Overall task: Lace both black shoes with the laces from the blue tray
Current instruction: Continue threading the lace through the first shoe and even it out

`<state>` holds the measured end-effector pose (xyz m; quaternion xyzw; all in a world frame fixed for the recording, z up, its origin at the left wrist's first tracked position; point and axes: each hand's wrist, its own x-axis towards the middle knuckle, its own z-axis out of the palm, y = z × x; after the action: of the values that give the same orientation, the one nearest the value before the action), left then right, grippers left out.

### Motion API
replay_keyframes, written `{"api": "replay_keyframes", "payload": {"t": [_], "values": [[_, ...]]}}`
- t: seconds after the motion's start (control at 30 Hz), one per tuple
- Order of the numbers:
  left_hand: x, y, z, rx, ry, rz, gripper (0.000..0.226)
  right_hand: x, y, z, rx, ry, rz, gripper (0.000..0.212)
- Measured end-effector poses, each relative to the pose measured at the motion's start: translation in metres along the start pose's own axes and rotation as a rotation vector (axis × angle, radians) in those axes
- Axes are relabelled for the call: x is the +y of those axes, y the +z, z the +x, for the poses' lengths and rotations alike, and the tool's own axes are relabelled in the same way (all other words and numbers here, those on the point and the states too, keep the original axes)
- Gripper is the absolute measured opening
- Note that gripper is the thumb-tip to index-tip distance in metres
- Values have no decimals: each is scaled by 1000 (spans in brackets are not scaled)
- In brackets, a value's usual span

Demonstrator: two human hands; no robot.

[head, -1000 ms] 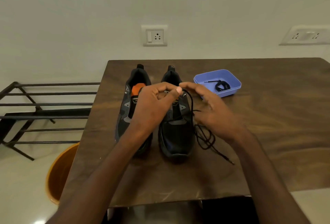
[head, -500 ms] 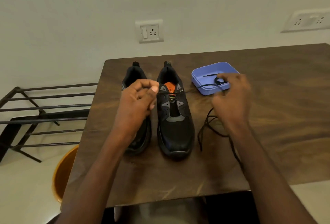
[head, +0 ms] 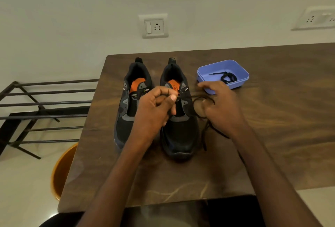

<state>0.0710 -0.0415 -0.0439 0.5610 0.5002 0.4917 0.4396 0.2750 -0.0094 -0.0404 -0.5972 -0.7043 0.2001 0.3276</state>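
Black lace [head: 200, 108] runs from the right shoe [head: 179, 118] across the wooden table [head: 272, 127] in loose loops. The left hand [head: 155, 109] pinches one end of it between thumb and curled fingers above that shoe's tongue. The right hand [head: 221, 107] rests on the loops beside the shoe, fingers bent; whether it grips the lace cannot be told. The left shoe [head: 130, 103] stands alongside, unlaced. A second lace [head: 227, 78] lies coiled in the blue tray [head: 204, 74] just beyond the right hand.
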Motion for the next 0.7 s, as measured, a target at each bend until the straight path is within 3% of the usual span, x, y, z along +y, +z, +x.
{"api": "replay_keyframes", "payload": {"t": [0.07,0.13,0.2,0.3,0.4,0.5,0.6,0.7], "values": [[-3,4,-4,24,-24,-3,11,-13,3,-2,-92,-269,57,54],[-4,8,-4,58,-59,-32,18,-20,8,-4,-194,-325,169,46],[-3,10,0,116,-55,-37,22,-23,15,-7,-187,-236,218,30],[-7,11,-1,118,106,187,18,-25,21,-9,45,-52,247,9],[-17,0,-3,34,325,798,29,-23,20,-8,227,286,548,10],[-19,-13,-1,-2,246,1044,54,-20,25,-19,191,536,650,30],[-23,-18,-3,72,140,1084,63,-17,36,-30,153,525,545,27],[-28,-18,-6,84,33,1154,61,-20,47,-26,100,378,353,14]]}}
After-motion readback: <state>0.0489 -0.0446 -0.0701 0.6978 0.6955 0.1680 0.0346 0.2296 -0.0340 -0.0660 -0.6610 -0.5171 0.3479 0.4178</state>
